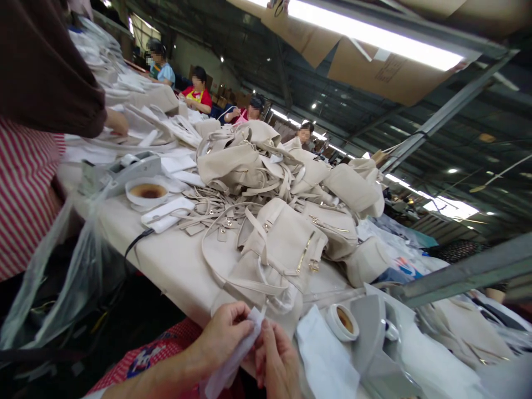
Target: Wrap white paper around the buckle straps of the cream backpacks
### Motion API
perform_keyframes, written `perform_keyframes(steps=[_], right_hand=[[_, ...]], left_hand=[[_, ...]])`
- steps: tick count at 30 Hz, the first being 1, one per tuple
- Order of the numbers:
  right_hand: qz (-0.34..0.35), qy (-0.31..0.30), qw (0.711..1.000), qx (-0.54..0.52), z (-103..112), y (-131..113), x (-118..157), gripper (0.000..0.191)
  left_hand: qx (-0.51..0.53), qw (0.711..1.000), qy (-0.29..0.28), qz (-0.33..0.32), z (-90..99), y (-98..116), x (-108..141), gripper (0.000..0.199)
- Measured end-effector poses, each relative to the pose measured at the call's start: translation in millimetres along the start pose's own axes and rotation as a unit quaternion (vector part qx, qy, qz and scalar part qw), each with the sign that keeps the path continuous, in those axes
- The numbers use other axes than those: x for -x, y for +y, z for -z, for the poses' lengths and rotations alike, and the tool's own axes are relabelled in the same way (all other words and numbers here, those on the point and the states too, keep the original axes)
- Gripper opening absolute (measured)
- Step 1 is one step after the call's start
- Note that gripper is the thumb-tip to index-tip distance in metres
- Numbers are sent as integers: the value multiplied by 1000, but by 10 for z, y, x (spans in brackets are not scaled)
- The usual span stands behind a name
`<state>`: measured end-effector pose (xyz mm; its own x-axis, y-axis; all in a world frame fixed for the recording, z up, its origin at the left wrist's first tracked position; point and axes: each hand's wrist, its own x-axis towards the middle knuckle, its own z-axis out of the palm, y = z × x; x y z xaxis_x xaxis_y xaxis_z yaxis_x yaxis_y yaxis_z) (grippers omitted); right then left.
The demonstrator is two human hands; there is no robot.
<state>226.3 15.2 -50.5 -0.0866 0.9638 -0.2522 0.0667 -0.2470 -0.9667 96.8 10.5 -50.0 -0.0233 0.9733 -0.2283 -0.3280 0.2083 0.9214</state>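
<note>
Low in the middle of the view, my left hand (228, 332) pinches a thin white sheet (239, 354) between thumb and fingers. My right hand (275, 354) is closed on the sheet's other side, near its top end, its fingertips close to my left hand's. The sheet hangs down between the two hands, over my lap. Just beyond them, on the table edge, a beige bag (278, 238) with gold zips lies with its strap looped to the left. To the right of my hands is a white cloth (326, 354).
A bag pile (233, 166) covers the table's middle. Beside the cloth sit a round container (343, 322) and a grey dispenser (369, 338). At left are another container (146, 191), a white device (168, 213) and a person's sleeve (50, 72). A metal post (469, 271) slants in at right.
</note>
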Motion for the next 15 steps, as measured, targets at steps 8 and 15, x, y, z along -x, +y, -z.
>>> perform_keyframes(steps=[8,15], right_hand=[[-86,-60,983,-151,-154,-43,-114,58],[-49,-110,979,-165,-89,101,-133,48]], left_hand=[[-110,986,51,-119,63,2,83,8],[-148,978,67,-127,51,11,94,15]])
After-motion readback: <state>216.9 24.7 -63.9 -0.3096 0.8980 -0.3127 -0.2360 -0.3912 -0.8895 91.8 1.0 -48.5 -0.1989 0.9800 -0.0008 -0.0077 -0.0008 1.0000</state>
